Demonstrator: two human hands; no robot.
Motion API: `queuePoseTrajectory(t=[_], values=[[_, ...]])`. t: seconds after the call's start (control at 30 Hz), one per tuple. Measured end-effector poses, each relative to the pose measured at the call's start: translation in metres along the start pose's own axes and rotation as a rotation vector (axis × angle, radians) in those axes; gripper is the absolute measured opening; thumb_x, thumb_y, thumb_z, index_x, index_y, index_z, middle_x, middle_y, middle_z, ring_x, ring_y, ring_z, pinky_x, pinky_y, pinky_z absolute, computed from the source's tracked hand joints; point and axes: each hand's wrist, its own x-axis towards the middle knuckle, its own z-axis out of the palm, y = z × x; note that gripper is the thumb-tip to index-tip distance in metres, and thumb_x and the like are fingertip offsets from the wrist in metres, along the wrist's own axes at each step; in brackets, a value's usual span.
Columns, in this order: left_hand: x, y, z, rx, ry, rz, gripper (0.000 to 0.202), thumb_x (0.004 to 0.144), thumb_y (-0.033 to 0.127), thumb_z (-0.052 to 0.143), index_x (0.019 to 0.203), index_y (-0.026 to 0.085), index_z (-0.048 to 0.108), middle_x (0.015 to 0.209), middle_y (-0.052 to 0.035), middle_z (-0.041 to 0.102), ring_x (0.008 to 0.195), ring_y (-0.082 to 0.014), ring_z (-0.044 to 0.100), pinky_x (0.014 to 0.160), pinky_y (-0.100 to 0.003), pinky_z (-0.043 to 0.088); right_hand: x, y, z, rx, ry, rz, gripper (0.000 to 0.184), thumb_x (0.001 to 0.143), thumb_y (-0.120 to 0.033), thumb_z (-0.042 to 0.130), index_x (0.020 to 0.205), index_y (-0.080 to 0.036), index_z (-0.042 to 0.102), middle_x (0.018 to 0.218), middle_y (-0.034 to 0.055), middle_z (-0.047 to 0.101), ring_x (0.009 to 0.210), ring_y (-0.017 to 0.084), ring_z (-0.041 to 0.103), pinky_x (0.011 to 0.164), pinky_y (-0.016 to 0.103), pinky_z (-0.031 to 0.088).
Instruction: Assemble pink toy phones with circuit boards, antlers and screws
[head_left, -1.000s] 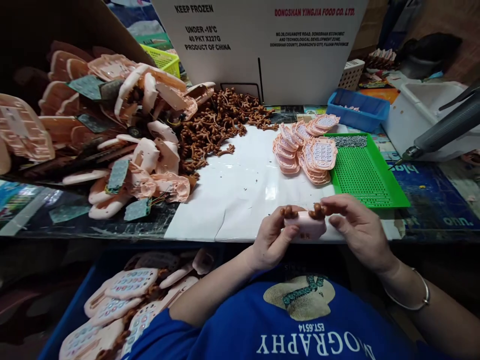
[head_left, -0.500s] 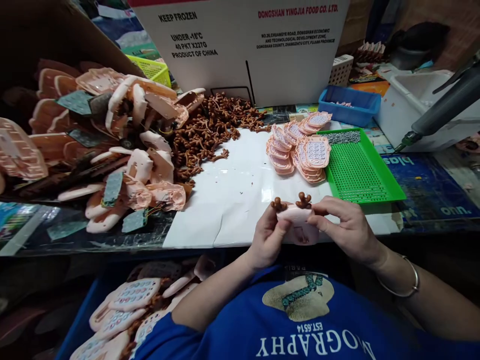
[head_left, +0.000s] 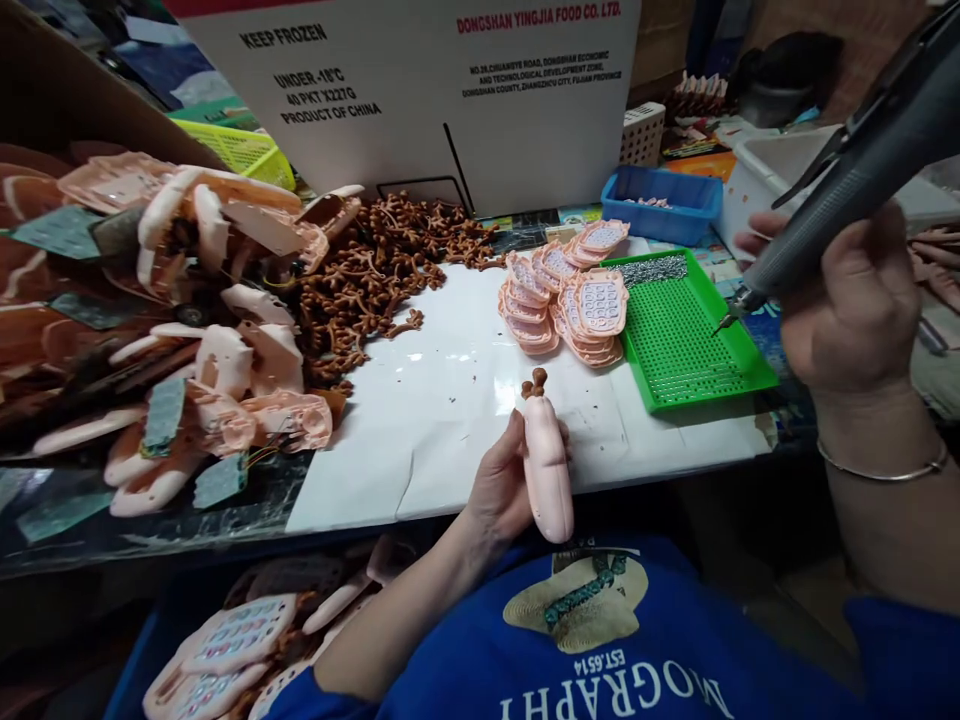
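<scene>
My left hand (head_left: pixel 501 488) is closed around a pale pink plastic toy casing (head_left: pixel 547 470), turned edge-on above the table's front edge. Brown antler pieces (head_left: pixel 535 383) stick up from its top end. At the right, my right hand (head_left: pixel 855 300) grips a dark grey electric screwdriver (head_left: pixel 832 200), fingertips showing on its far side. The bit points down and left, over the green perforated tray (head_left: pixel 675 335). Small silvery screws (head_left: pixel 652 270) lie along that tray's back end. Left of the tray are stacked pink panels with keypad-like faces (head_left: pixel 600 305).
Brown antler pieces are heaped (head_left: pixel 375 265) beside a pile of pink casings with circuit boards (head_left: pixel 217 360) at left. A white carton (head_left: pixel 420 100) stands behind. At the back right are a blue tray (head_left: pixel 660 215) and a white bin (head_left: pixel 757 165). Keypad-faced toys (head_left: pixel 240 630) lie below the table.
My right hand has let go of the casing, moved right and taken hold of the screwdriver. The left hand has turned the casing edge-on. The view has shifted right.
</scene>
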Motion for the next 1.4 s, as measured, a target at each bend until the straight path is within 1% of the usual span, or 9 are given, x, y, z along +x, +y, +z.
queuePoseTrajectory(t=[0.1,0.27,0.5,0.67,0.77,0.83,0.93,1.13,1.4], values=[[0.000,0.000,0.000,0.032,-0.041,-0.054,0.048,0.062,0.039,0.093,0.095,0.017,0.067,0.089,-0.0020,0.076,0.073,-0.0154,0.073,0.068,-0.024,0.060,-0.001,-0.008,0.010,0.221,0.016,-0.008,0.031,0.089,-0.047,0.071,0.114,-0.031,0.065,0.104,0.0046,0.075,0.091,0.021,0.073,0.079,0.040,0.056],[0.002,0.005,0.001,0.146,-0.067,-0.054,0.050,0.060,0.043,0.092,0.094,0.016,0.066,0.079,-0.0016,0.075,0.070,-0.0167,0.073,0.066,-0.024,0.060,0.004,-0.022,0.015,0.280,-0.086,0.022,0.042,0.071,-0.044,0.087,0.106,-0.028,0.070,0.079,-0.0017,0.071,0.073,0.017,0.069,0.062,0.033,0.051],[-0.003,0.003,0.012,0.349,-0.110,-0.060,0.041,0.058,0.027,0.089,0.088,0.015,0.063,0.074,-0.0052,0.075,0.062,-0.0180,0.071,0.058,-0.025,0.058,0.018,-0.035,0.007,0.307,-0.161,0.109,0.050,0.065,-0.053,0.088,0.103,-0.028,0.069,0.062,-0.0067,0.059,0.052,0.011,0.055,0.049,0.030,0.041],[-0.007,-0.013,0.019,0.376,-0.194,-0.340,0.032,0.066,0.022,0.088,0.092,0.014,0.070,0.081,-0.0069,0.076,0.066,-0.0146,0.070,0.063,-0.022,0.058,0.010,-0.015,0.005,0.177,-0.050,0.142,0.049,0.070,-0.056,0.085,0.098,-0.024,0.061,0.063,-0.0073,0.056,0.050,0.010,0.056,0.048,0.028,0.043],[-0.008,-0.021,0.018,0.354,-0.296,-0.547,0.041,0.064,0.022,0.090,0.100,0.013,0.073,0.092,-0.0088,0.077,0.078,-0.0169,0.073,0.074,-0.026,0.060,0.002,-0.004,0.002,0.045,0.089,0.100,0.045,0.077,-0.060,0.078,0.098,-0.025,0.060,0.064,-0.0062,0.051,0.050,0.010,0.053,0.051,0.029,0.044],[-0.009,-0.023,0.017,0.362,-0.349,-0.617,0.047,0.064,0.023,0.091,0.106,0.014,0.073,0.097,-0.0103,0.077,0.084,-0.0201,0.074,0.079,-0.029,0.060,-0.001,0.001,-0.001,-0.049,0.154,0.095,0.049,0.077,-0.068,0.073,0.097,-0.026,0.058,0.068,-0.0042,0.053,0.051,0.011,0.052,0.052,0.030,0.045],[-0.006,-0.022,0.020,0.408,-0.353,-0.526,0.043,0.069,0.024,0.088,0.107,0.014,0.072,0.094,-0.0107,0.077,0.083,-0.0202,0.074,0.076,-0.029,0.060,-0.006,0.007,-0.003,-0.154,0.183,0.152,0.052,0.080,-0.076,0.062,0.100,-0.028,0.056,0.075,-0.0006,0.058,0.054,0.011,0.049,0.054,0.031,0.047],[0.017,-0.018,0.036,0.429,-0.125,-0.243,0.042,0.072,0.026,0.086,0.107,0.015,0.066,0.095,-0.0100,0.076,0.077,-0.0182,0.072,0.069,-0.026,0.059,-0.014,0.014,0.003,-0.072,0.172,0.145,0.051,0.079,-0.073,0.065,0.102,-0.030,0.055,0.068,-0.0027,0.055,0.052,0.013,0.050,0.052,0.033,0.048],[0.024,-0.019,0.046,0.409,-0.042,-0.183,0.042,0.072,0.030,0.082,0.107,0.013,0.066,0.091,-0.0096,0.075,0.076,-0.0200,0.071,0.071,-0.029,0.059,-0.011,0.035,0.007,0.135,0.279,-0.021,0.033,0.073,-0.056,0.078,0.086,-0.030,0.062,0.053,-0.0074,0.046,0.038,0.013,0.045,0.040,0.031,0.037]])
